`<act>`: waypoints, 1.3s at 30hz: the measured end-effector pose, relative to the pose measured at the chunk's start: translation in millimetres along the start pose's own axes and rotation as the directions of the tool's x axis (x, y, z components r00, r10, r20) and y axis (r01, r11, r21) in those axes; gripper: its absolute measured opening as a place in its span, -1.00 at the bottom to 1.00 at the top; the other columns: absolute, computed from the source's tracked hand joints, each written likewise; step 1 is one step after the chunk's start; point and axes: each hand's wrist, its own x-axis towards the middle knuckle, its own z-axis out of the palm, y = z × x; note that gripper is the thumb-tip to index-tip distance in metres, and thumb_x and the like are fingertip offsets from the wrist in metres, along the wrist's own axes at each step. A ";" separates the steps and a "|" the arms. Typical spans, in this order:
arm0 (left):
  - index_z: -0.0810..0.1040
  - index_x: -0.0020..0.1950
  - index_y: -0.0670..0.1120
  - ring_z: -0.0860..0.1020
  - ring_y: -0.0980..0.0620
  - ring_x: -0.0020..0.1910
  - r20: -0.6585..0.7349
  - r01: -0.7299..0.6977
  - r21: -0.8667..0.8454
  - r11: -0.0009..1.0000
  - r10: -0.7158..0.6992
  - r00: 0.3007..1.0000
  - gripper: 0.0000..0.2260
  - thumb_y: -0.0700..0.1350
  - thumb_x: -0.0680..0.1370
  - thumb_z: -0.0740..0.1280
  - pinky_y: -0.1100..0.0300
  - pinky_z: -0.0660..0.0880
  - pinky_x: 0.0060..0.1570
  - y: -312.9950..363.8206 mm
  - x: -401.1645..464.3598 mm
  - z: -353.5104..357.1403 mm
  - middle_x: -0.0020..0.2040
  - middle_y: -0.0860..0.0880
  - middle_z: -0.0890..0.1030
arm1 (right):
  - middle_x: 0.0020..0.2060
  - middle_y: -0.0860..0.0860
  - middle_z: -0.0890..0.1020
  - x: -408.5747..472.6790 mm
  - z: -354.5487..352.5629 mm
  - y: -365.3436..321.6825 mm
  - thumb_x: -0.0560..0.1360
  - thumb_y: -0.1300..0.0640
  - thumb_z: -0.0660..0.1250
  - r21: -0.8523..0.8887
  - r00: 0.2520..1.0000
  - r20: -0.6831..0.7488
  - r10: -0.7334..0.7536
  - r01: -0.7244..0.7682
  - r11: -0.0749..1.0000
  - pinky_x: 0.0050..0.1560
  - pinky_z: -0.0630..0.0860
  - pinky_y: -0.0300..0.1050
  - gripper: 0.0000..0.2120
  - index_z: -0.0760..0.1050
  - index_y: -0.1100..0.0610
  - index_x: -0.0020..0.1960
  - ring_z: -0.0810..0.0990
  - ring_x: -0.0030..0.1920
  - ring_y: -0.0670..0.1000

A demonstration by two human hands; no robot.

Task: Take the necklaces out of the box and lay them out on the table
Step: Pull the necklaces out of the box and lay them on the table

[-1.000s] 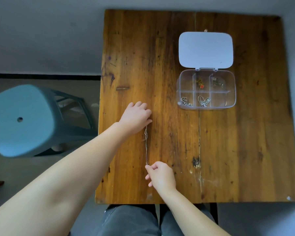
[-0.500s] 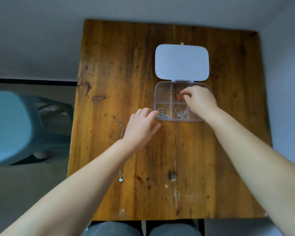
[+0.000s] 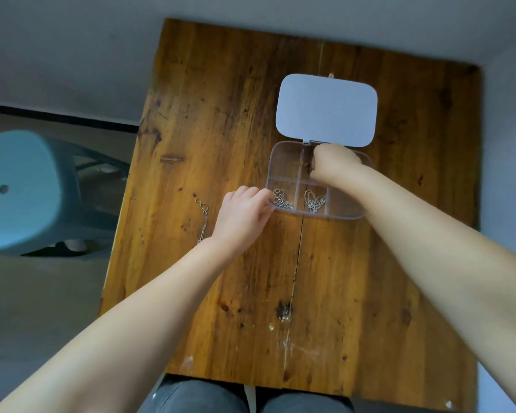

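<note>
Right hand (image 3: 335, 162) pinched shut inside box (image 3: 283, 158), catch hidden; left hand (image 3: 245, 214) steadying its corner. One necklace (image 3: 203, 216) already on worktop (image 3: 221, 114). Risk: chains snagging, tangling, tipping box.

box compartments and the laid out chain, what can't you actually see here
- Back middle and back right compartments of the box, head view: the right hand covers them, so their contents and any grip are hidden.
- Chain on the table, head view: its near end runs under the left hand and wrist.
- Front left necklace and front middle necklace: too small to tell their design.
</note>
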 end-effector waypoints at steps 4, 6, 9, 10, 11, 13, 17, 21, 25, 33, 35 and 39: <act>0.46 0.26 -0.14 0.47 -0.17 -0.02 -0.102 -0.004 0.006 1.000 0.005 0.995 -0.65 -0.16 0.48 0.36 0.01 0.39 -0.09 6.7 2.2 -8.7 0.00 -0.17 0.53 | -0.21 0.15 0.67 -39.5 -23.9 8.9 0.52 0.24 0.30 0.558 0.999 0.038 -0.009 -0.014 0.830 -0.16 0.64 -0.11 -0.88 0.61 0.21 -0.08 0.68 -0.19 0.07; 0.35 0.38 -0.13 0.44 -0.16 0.12 -0.108 -0.072 -0.059 0.996 0.065 0.992 -0.51 -0.12 0.47 0.37 -0.01 0.40 0.02 16.4 6.8 -16.4 0.16 -0.18 0.50 | -0.22 0.06 0.66 -74.7 -36.8 8.6 0.54 0.20 0.31 0.755 0.996 0.025 -0.091 0.041 0.654 -0.19 0.64 -0.25 -0.92 0.59 0.14 -0.05 0.68 -0.24 -0.08; 0.42 0.35 -0.07 0.27 -0.12 0.39 0.043 -0.180 -0.230 0.956 0.195 0.980 -0.56 -0.04 0.49 0.37 0.00 0.25 0.30 33.9 15.4 -27.5 0.39 -0.13 0.37 | -0.26 0.03 0.64 -122.2 -38.5 4.1 0.55 0.22 0.30 0.890 0.971 0.010 -0.240 0.101 0.445 -0.22 0.61 -0.29 -0.90 0.58 0.11 -0.06 0.64 -0.28 -0.11; 0.53 0.23 -0.08 0.27 -0.11 0.39 0.082 -0.212 -0.270 0.939 0.242 0.967 -0.69 -0.05 0.50 0.37 -0.01 0.24 0.32 37.4 15.5 -31.2 0.38 -0.13 0.40 | -0.27 0.03 0.63 -134.3 -32.9 2.4 0.55 0.23 0.30 0.916 0.964 0.022 -0.265 0.087 0.392 -0.23 0.60 -0.28 -0.90 0.58 0.11 -0.06 0.63 -0.27 -0.09; 0.61 0.10 -0.10 0.34 -0.10 0.35 0.103 -0.235 -0.308 0.922 0.278 0.955 -0.81 -0.09 0.52 0.36 -0.01 0.29 0.30 38.0 14.4 -35.1 0.32 -0.13 0.47 | -0.28 0.03 0.63 -145.3 -26.4 -0.3 0.54 0.24 0.30 0.938 0.959 0.039 -0.279 0.061 0.341 -0.24 0.58 -0.28 -0.91 0.58 0.11 -0.06 0.61 -0.27 -0.08; 0.63 -0.04 -0.16 0.50 -0.06 0.11 0.133 -0.172 -0.409 0.896 0.245 0.960 -0.87 -0.14 0.55 0.31 0.04 0.45 0.10 30.7 9.4 -44.0 0.08 -0.12 0.61 | -0.28 0.01 0.63 -161.5 -6.8 -5.9 0.53 0.26 0.31 0.966 0.960 0.079 -0.269 -0.008 0.258 -0.28 0.54 -0.27 -0.91 0.54 0.13 -0.01 0.59 -0.27 -0.07; 0.61 -0.13 -0.08 0.55 0.01 -0.19 0.391 0.064 -0.384 0.921 0.099 0.915 -0.81 -0.04 0.57 0.27 0.07 0.49 -0.16 -5.2 0.7 -65.6 -0.19 -0.01 0.63 | -0.26 0.01 0.66 -181.6 52.2 -23.9 0.51 0.25 0.35 0.950 0.966 0.226 -0.121 -0.192 0.247 -0.25 0.53 -0.22 -0.83 0.48 0.12 0.08 0.62 -0.25 -0.04; 0.57 -0.33 0.04 0.56 0.06 -0.26 0.674 0.044 -0.196 0.980 0.102 0.731 -0.75 -0.03 0.55 0.30 0.17 0.48 -0.24 -35.8 1.0 -72.6 -0.25 0.03 0.65 | -0.24 0.03 0.66 -199.0 115.9 -57.4 0.52 0.17 0.34 0.870 0.937 0.341 0.075 -0.345 0.352 -0.23 0.55 -0.27 -0.96 0.57 0.11 -0.06 0.62 -0.23 -0.06; 0.57 -0.24 -0.02 0.52 0.10 -0.33 0.734 0.027 -0.118 0.993 0.069 0.676 -0.80 -0.02 0.56 0.30 0.24 0.42 -0.30 -44.3 9.6 -67.0 -0.34 0.05 0.60 | -0.22 0.02 0.65 -209.5 157.5 -96.2 0.54 0.16 0.32 0.862 0.904 0.372 0.209 -0.420 0.284 -0.26 0.53 -0.33 -0.93 0.57 0.08 -0.08 0.61 -0.25 -0.09; 0.57 -0.04 -0.12 0.46 -0.08 -0.01 0.436 -0.271 0.168 0.948 0.175 0.883 -0.81 -0.02 0.56 0.27 0.09 0.35 -0.11 -45.6 3.2 -33.2 -0.09 -0.07 0.51 | -0.16 -0.11 0.57 -205.3 178.5 -131.0 0.54 0.03 0.32 0.735 0.940 0.110 0.323 -0.296 0.610 -0.23 0.49 -0.37 -0.94 0.48 0.01 -0.04 0.57 -0.19 -0.14; 0.57 0.02 -0.12 0.42 -0.08 0.02 0.390 -0.296 0.203 0.934 0.200 0.899 -0.81 -0.03 0.57 0.27 0.07 0.36 -0.03 -47.4 -2.5 -26.3 -0.02 -0.09 0.52 | -0.12 -0.13 0.51 -203.8 178.3 -129.9 0.55 -0.01 0.29 0.627 0.966 0.038 0.256 -0.222 0.747 -0.24 0.47 -0.37 -0.90 0.48 0.01 -0.02 0.54 -0.19 -0.14; 0.49 0.13 -0.11 0.42 -0.11 0.10 0.287 -0.214 0.209 0.954 0.149 0.946 -0.80 -0.04 0.57 0.27 0.04 0.39 0.06 -48.9 -11.1 -17.6 0.10 -0.12 0.51 | -0.11 -0.11 0.49 -195.8 162.4 -109.1 0.57 -0.03 0.25 0.642 0.980 0.004 0.199 -0.155 0.751 -0.29 0.40 -0.36 -0.83 0.51 0.05 0.02 0.51 -0.21 -0.14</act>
